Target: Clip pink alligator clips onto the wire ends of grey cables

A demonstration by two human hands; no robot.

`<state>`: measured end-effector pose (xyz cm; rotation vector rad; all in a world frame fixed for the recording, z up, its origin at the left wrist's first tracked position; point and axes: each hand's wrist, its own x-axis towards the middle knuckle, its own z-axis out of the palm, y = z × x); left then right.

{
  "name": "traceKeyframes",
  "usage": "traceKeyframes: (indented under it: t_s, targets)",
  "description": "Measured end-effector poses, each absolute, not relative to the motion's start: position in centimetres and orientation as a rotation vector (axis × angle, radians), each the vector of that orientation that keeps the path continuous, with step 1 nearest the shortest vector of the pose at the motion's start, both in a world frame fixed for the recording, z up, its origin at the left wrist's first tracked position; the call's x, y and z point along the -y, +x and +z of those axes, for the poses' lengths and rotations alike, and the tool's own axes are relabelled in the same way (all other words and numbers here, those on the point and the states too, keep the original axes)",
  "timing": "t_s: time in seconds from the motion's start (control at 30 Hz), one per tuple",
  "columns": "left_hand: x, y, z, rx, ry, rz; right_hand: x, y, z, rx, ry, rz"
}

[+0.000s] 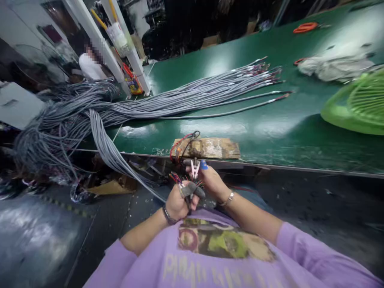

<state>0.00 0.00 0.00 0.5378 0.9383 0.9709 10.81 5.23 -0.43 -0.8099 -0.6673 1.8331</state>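
Observation:
My left hand [177, 203], with dark grey covers on its fingertips, is closed around the end of a grey cable, where thin coloured wires [176, 177] fan out. Close beside it, my right hand [213, 182] has blue tape on the thumb and pinches a pale pink clip [195, 170]. The clip's tip is near the wire ends; whether it touches them I cannot tell. Just beyond the hands, a worn wooden block [210, 148] lies at the table edge, with a red and black lead [183, 145] at its left end.
A long bundle of grey cables [180, 98] stretches across the green table [264, 136], heaped at left. A green plastic basket [354, 106], a pale cloth [333, 68] and orange-handled scissors [306, 27] are at right. White posts [96, 44] rise at left, with a person [90, 66] behind.

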Motion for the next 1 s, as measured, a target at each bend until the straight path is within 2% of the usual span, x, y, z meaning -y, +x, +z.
traceKeyframes:
  t_s: [0.27,0.63,1.0]
  targets:
    - [0.1,0.0,-0.2,-0.925,0.520,0.947,-5.9,10.6,-2.5,0.471,-0.677,2.041]
    - [0.2,-0.2,-0.4,-0.916,0.591,0.965,-5.8,10.5,-1.4,0.273,-0.735,2.110]
    - [1.0,-0.5,0.1,-0.984,0.730,0.936,-5.3,11.5,-3.4,0.400,-0.560,2.248]
